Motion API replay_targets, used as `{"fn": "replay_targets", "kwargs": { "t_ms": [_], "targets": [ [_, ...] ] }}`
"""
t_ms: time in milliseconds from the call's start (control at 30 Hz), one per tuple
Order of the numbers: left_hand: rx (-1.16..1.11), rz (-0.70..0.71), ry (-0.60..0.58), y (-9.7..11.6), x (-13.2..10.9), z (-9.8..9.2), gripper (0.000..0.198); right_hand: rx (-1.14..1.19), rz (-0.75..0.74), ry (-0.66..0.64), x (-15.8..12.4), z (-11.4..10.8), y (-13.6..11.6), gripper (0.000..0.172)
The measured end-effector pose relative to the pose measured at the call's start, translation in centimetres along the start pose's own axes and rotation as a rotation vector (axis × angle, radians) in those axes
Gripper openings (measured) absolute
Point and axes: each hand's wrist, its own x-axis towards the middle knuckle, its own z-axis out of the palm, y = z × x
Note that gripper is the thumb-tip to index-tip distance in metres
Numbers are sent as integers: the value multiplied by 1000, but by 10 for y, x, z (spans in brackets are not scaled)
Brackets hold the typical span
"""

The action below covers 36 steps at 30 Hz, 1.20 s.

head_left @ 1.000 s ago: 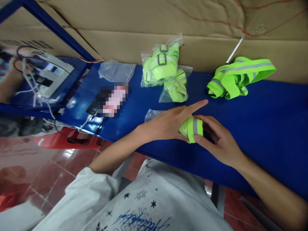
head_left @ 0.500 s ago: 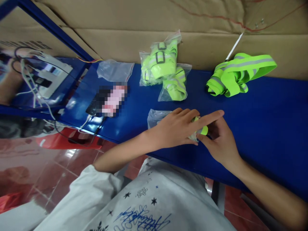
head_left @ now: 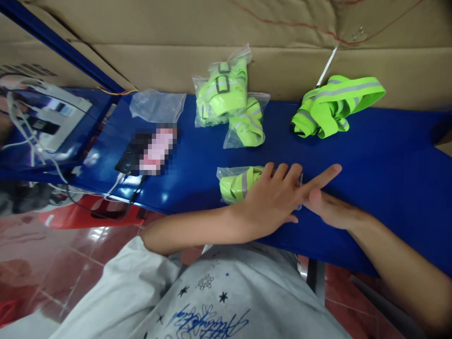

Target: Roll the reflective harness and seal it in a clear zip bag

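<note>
A clear plastic bag (head_left: 223, 181) lies low over the front of the blue table, with a rolled neon-green reflective strap (head_left: 236, 186) inside it. My left hand (head_left: 270, 202) is closed over the bag's right part, its index finger stretched out to the right. Close against it is my right hand (head_left: 330, 209), at the bag's right end. Its thumb shows, but the other fingers are hidden behind my left hand, so I cannot see what they hold. Further back, a loose bundle of neon-green strap (head_left: 323, 113) with a grey stripe lies on the table.
Several bagged green straps (head_left: 226, 96), some with black buckles, are piled at the back. An unused-looking plastic bag (head_left: 157, 106) and a blurred phone (head_left: 157, 150) with cables lie left on the blue table (head_left: 197, 150). Cardboard (head_left: 282, 70) stands behind; a red stool (head_left: 77, 212) is below left.
The green strap, earlier mostly hidden between my hands, now fills the left part of the bag. My right hand has flattened and tucked its fingers behind my left. The view has shifted slightly right.
</note>
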Motion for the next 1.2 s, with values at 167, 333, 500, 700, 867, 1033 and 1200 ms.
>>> {"fn": "replay_targets", "kwargs": {
  "t_ms": [167,333,500,700,867,1033,1200],
  "targets": [
    [-355,15,-82,-32,-8,-19,108,-60,-132,-78,-3,10,-11,92],
    [-741,-128,-125,-91,-6,-18,45,-390,-231,188,-4,13,-21,82],
    [-1325,-198,79,-98,-10,8,57,-559,-224,440,-4,7,-24,45],
    [-1519,-26,-146,-94,-12,26,66,-361,-138,373,-4,17,-21,56],
    [-1553,-81,-84,-87,-4,40,51,-306,-115,102,9,14,-14,28],
    [-1575,-113,-67,-84,-6,44,51,-383,-198,136,17,18,-10,25],
    [-1564,-8,-46,-97,-13,25,43,-835,-434,410,10,28,-15,15]
  ]
}}
